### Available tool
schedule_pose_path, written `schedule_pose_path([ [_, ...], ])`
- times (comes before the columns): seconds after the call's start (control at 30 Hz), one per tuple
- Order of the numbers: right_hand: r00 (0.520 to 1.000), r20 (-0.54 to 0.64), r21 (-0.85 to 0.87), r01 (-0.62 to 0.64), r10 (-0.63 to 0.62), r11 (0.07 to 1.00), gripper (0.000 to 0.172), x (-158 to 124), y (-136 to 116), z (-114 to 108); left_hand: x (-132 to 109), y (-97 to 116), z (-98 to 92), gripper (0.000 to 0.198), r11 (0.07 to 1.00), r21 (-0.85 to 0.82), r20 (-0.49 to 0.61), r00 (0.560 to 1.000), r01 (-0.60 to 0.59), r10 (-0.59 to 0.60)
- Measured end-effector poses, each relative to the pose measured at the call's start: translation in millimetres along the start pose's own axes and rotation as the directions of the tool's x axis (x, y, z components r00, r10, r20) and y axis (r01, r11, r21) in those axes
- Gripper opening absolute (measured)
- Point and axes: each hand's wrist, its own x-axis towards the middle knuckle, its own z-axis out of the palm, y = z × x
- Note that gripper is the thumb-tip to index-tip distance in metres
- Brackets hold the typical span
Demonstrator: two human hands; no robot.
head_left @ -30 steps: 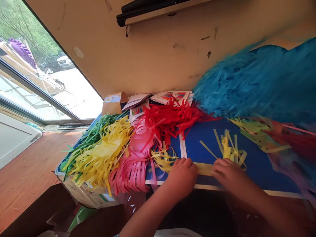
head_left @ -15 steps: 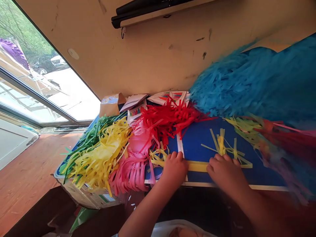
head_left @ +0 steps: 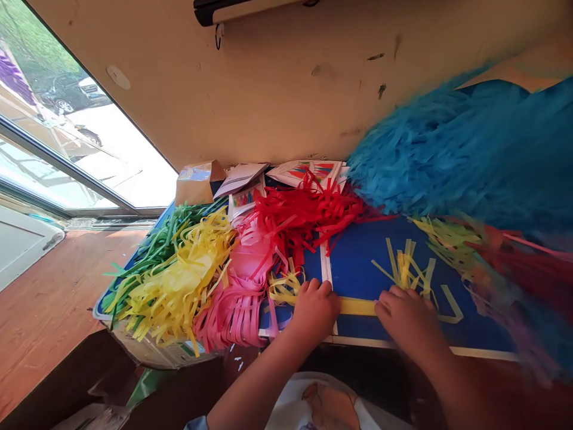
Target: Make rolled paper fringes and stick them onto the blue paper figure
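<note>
Hands (head_left: pixel 316 312) (head_left: pixel 405 318) on yellow paper strip (head_left: pixel 358 307)

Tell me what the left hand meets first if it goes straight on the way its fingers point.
Likely the white strip on the blue board, just past the fingertips of the left hand; depth is unclear.

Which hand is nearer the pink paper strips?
Left. The left hand is just beside the pink paper strips; the right hand is farther off, beyond the yellow paper strip.
</note>
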Motion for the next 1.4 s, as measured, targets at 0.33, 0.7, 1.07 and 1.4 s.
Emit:
schedule_pose_path([
  [0.33, 0.989, -0.136, 0.029, 0.058, -0.054, 0.998, 0.028, 3, 16, 20, -6, 0, -4.4, 0.023, 0.997, -0.040, -0.125, 0.990, 0.063, -0.068],
  [0.7, 0.917, -0.374, -0.045, 0.133, -0.140, 0.990, 0.024, 0, 12, 28, -4, -1, -0.4, 0.017, 0.999, -0.050, -0.267, 0.964, -0.008, -0.006],
  [1.07, 0.893, -0.427, -0.032, 0.144, -0.144, 0.989, 0.026, 0, 12, 29, -3, 3, 0.2, 0.016, 0.994, -0.030, -0.254, 0.961, 0.107, -0.111],
  [1.4, 0.894, -0.417, -0.032, 0.169, -0.167, 0.985, 0.024, -3, 12, 27, -7, 6, -1.8, 0.013, 0.997, -0.004, -0.211, 0.974, 0.078, -0.077],
])
